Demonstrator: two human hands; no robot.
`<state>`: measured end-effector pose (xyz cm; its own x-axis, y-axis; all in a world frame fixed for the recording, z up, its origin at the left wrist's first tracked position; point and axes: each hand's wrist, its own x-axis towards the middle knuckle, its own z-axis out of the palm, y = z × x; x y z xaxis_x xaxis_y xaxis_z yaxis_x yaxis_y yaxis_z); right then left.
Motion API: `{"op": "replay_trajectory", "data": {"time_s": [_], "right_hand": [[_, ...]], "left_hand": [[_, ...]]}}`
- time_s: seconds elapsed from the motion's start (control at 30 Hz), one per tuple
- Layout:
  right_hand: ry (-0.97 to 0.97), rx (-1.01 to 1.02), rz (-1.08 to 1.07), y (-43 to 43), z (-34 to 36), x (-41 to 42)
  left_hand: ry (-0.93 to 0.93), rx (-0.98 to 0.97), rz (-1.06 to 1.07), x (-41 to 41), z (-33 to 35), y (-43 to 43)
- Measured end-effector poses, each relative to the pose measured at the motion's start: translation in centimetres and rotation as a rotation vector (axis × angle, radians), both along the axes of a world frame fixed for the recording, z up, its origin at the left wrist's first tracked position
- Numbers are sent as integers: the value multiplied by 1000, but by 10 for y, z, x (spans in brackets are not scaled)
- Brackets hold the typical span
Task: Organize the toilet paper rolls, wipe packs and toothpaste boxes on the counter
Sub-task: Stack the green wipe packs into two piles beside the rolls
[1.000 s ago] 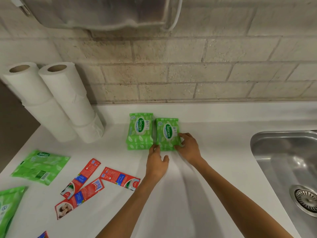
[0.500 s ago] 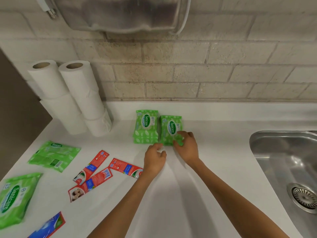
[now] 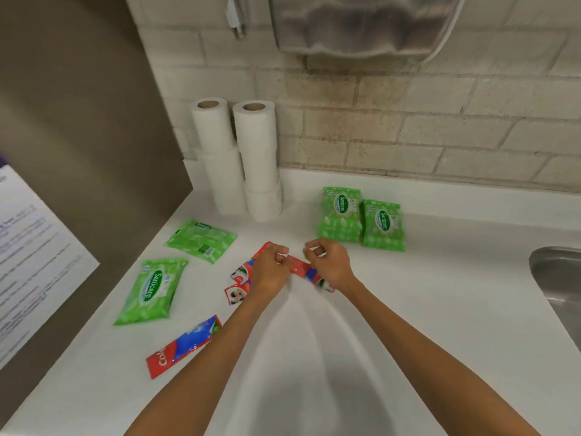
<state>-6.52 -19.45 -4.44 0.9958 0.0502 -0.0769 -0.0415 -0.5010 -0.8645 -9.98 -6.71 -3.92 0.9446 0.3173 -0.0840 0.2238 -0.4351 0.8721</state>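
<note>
Head view: a person's left hand (image 3: pixel 270 272) and right hand (image 3: pixel 328 267) close over toothpaste boxes in the middle of the white tabletop (image 3: pixel 440 309). The right grip pinches 1 red box (image 3: pixel 303 272), whose long axis runs from upper left to lower right. The left grip covers 2 more boxes (image 3: pixel 240 283) slanting toward the person's left; whether it actually holds them cannot be told. Another box (image 3: pixel 184 346) lies apart near the front edge, angled up to the right. By my reckoning the job is about half done: 2 stacks of toilet paper rolls (image 3: pixel 239 158) stand at the wall and 2 piles of wipe packs (image 3: pixel 361 220) sit side by side, lengthwise toward the wall. Still loose on the left are 2 other packs (image 3: pixel 176 265).
</note>
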Motion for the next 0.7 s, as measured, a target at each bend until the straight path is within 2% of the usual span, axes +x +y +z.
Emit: {"op": "replay_trajectory", "data": {"time_s": [0.1,0.27,0.4,0.53,0.7], "right_hand": [[21,26,53,37,2,-6],[3,-48,105,88,0,-6],[52,-18,127,124,-5,2],[160,103,151,154,-10,11],[186,36,158,178,-19,33]], "left_hand": [[15,-7,59,-6,1,40],[45,-14,91,-9,-2,102],[56,57,131,4,-8,148],[106,125,166,24,-15,187],[167,255,175,52,-22,224]]}}
